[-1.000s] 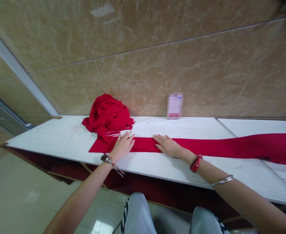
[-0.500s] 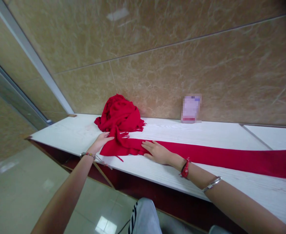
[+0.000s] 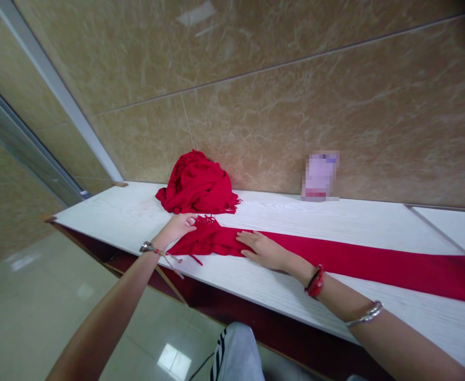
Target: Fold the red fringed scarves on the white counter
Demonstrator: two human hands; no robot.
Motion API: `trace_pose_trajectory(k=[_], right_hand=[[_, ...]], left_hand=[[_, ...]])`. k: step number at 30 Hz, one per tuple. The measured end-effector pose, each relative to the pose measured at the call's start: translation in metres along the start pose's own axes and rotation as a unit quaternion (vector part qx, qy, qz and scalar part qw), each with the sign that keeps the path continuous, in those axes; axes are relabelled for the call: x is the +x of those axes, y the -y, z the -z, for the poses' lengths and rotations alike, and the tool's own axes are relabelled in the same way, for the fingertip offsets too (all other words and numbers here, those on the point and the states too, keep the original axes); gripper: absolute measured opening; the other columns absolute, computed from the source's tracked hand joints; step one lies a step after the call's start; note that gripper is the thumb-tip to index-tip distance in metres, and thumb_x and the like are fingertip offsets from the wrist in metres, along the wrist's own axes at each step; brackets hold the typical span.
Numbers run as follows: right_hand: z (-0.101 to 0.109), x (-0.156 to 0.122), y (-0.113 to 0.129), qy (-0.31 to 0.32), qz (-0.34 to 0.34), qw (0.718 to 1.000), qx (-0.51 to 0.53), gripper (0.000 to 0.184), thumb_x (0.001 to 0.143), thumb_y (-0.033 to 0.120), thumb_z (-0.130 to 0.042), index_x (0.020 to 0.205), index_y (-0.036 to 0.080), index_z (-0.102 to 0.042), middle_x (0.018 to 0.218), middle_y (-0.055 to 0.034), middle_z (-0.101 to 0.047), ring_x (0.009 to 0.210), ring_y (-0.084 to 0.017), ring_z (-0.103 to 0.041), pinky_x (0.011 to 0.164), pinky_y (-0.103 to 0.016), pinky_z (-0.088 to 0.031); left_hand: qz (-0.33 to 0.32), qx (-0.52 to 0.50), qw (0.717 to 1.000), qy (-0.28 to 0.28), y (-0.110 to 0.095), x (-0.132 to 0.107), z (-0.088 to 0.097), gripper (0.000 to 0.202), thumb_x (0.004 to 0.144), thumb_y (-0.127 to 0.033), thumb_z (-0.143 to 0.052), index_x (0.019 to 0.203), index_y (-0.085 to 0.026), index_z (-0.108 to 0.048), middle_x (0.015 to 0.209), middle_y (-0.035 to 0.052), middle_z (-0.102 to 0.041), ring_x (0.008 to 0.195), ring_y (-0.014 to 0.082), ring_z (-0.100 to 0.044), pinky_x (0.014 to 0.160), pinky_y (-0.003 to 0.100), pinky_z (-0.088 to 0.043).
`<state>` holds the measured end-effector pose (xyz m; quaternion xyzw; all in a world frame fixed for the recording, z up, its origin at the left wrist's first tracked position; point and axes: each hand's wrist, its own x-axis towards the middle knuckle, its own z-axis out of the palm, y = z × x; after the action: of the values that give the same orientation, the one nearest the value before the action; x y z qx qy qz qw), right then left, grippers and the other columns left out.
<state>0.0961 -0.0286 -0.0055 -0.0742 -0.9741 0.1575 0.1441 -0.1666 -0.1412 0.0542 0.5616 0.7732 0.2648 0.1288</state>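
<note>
A long red scarf (image 3: 335,259) lies stretched along the white tabletop, running off to the right. At its left end the cloth is wrinkled and the fringe is folded inward. My left hand (image 3: 179,227) is closed at that end, its thumb and fingers pinching the scarf near the fringe. Flat on top of the scarf rests my right hand (image 3: 264,250), fingers stretched out to the left. Behind my left hand, a bunched heap of red fringed fabric (image 3: 198,182) sits against the wall.
A pixelated pinkish pack (image 3: 319,177) stands against the tan marbled wall (image 3: 256,116). Below the white tabletop (image 3: 272,209) are open dark red shelf compartments (image 3: 216,296). My knee (image 3: 238,352) is close to the cabinet's front, above the shiny tiled floor (image 3: 49,301).
My left hand has moved slightly right, and the scarf's end corner has come away from the heap and turned inward. My right hand still rests flat on the scarf.
</note>
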Motion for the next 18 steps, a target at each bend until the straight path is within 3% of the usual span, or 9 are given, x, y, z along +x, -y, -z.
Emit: trace_pose_trajectory(k=[4,6,13,18], right_hand=[[-0.003,0.000,-0.002,-0.012,-0.001,1.000,0.012,0.044,0.088,0.030,-0.041,0.127,0.010,-0.047,0.132,-0.0152,-0.046,0.123,-0.025,-0.040,0.104,-0.043,-0.030],[-0.003,0.000,-0.002,-0.012,-0.002,1.000,0.009,0.044,0.088,0.030,-0.041,0.127,0.010,-0.047,0.132,-0.0153,-0.046,0.123,-0.024,-0.040,0.104,-0.042,-0.031],[-0.006,-0.001,-0.004,-0.023,0.007,1.000,-0.016,0.042,0.089,0.028,-0.039,0.126,0.011,-0.049,0.131,-0.0143,-0.047,0.122,-0.024,-0.041,0.103,-0.042,-0.031],[-0.008,-0.002,-0.005,-0.034,0.007,0.999,-0.017,0.042,0.088,0.026,-0.040,0.126,0.012,-0.049,0.131,-0.0138,-0.047,0.121,-0.023,-0.042,0.103,-0.041,-0.033]], left_hand=[[-0.050,0.009,0.997,0.051,-0.002,-0.009,0.006,0.047,0.062,-0.030,-0.064,0.107,-0.015,-0.059,0.097,0.0054,-0.066,0.081,0.0193,-0.061,0.075,0.030,-0.047],[-0.055,0.033,0.997,0.051,-0.002,-0.013,0.007,0.045,0.063,-0.028,-0.062,0.107,-0.015,-0.059,0.095,0.0047,-0.067,0.080,0.0194,-0.060,0.075,0.030,-0.047],[0.000,0.217,0.975,-0.050,0.001,-0.010,0.026,0.014,0.069,-0.023,-0.057,0.078,-0.016,-0.066,0.072,0.0047,-0.067,0.070,0.0192,-0.061,0.067,0.026,-0.043],[0.074,0.292,0.945,-0.130,0.031,-0.003,0.060,0.016,0.075,-0.025,-0.049,0.077,-0.017,-0.064,0.074,0.0037,-0.067,0.073,0.0190,-0.061,0.064,0.024,-0.041]])
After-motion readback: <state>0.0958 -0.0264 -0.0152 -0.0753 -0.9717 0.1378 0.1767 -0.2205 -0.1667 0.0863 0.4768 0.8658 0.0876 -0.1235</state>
